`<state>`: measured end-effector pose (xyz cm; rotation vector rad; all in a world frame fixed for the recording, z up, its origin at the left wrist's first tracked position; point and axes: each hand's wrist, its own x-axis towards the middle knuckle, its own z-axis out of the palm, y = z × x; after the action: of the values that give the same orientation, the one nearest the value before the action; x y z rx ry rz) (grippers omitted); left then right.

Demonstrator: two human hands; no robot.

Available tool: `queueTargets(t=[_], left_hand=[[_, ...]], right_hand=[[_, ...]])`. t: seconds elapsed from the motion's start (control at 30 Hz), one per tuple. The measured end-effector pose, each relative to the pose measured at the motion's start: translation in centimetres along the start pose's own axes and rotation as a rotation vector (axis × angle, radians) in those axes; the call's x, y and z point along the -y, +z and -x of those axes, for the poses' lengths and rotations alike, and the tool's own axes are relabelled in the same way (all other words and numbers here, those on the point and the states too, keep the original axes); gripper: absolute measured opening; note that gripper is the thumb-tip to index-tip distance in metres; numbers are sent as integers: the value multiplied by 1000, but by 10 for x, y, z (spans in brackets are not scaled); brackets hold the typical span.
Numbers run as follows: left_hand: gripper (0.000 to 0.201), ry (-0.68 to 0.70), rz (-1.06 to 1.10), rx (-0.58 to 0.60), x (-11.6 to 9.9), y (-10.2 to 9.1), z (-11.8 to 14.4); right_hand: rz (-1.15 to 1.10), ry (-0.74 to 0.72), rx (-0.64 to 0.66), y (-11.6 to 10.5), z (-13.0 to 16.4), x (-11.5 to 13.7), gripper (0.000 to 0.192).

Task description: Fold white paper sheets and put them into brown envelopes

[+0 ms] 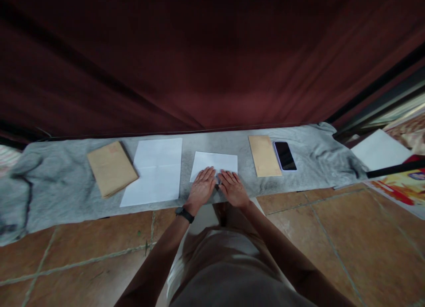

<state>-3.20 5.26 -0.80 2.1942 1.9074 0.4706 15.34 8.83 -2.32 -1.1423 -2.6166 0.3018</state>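
Note:
A folded white sheet of paper [214,160] lies in front of me on the grey cloth. My left hand [202,186] rests flat on its near left part, fingers stretched out. On the near right part lies my right hand [233,187], also flat with fingers extended. The two hands are close together, their thumbs almost meeting at the paper's near edge. Part of that edge is hidden under the palms. To the left are larger white sheets [159,172] with a crease across them. A single brown envelope [264,156] sits to the right.
A stack of brown envelopes [112,169] overlaps the white sheets at the left. A phone [285,156] lies beside the single envelope. The grey cloth [312,152] covers a narrow surface, backed by a dark red curtain [212,68]. Tiled floor [299,227] shows below.

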Motion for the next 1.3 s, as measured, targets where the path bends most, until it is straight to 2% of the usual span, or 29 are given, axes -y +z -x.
queueTargets(t=[0.2,0.37,0.53,0.83,1.0,1.1,1.23,1.3], left_hand=[[48,63,-56,-17,-1,-4,7],[45,85,-33,-16,-4,2,12],[44,89,-15,-25,-3,3,11],[48,100,-2,-13,-2,2,15],[48,80,32,-6,-2,2,17],[46,-6,79,-84,4,2,18],[47,-295,201,-299,24,2,16],[46,-430,290,-358,35,0,12]], right_hand=[[-107,-33,12,-6,-3,-12,48],[-193,-159,69,-5,-23,-18,50],[-148,-189,76,2,-47,-28,46],[-72,-105,62,8,-91,-47,51],[-29,-76,69,3,-92,-47,52],[-24,-159,83,-1,-75,-39,52],[-18,-194,105,0,-48,-30,50],[-15,-178,109,1,-41,-27,50]])
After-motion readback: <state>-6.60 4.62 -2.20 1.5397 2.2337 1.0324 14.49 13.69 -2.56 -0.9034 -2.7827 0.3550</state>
